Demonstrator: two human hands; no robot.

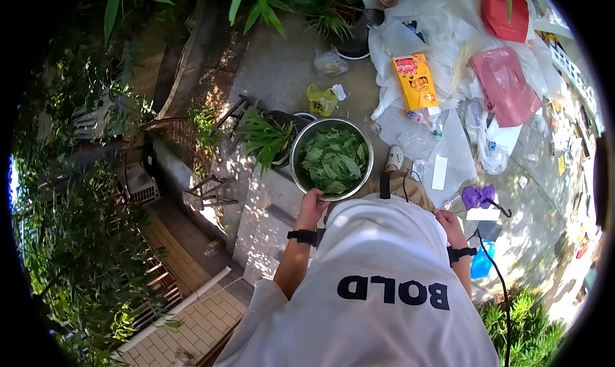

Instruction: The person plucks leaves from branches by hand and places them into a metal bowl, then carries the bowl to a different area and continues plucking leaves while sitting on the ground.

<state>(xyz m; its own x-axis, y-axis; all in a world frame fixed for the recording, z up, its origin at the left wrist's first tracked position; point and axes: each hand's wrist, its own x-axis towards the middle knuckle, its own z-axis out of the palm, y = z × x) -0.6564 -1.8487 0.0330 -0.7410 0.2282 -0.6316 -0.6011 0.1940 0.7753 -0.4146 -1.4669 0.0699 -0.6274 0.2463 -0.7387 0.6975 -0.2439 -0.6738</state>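
Note:
A round stainless-steel bowl [369,167] full of loose green leaves [334,160] is in front of me, left of centre. My left hand [314,206] grips the bowl's near rim, its thumb on the edge and the fingers partly hidden beneath. At my right side, my right hand [448,223] touches the brown trousers [413,189] by the hem of my white shirt [384,242]. Whether its fingers pinch the cloth is not clear. Both wrists wear black straps.
Beyond the bowl are a potted plant [266,134] and a yellow plastic bag [322,100]. Plastic sheeting [449,141] covers ground at right, bearing a yellow box [415,83] and a red bag [504,13]. A purple item [475,196] lies near my right hand. A black cable [499,280] hangs there.

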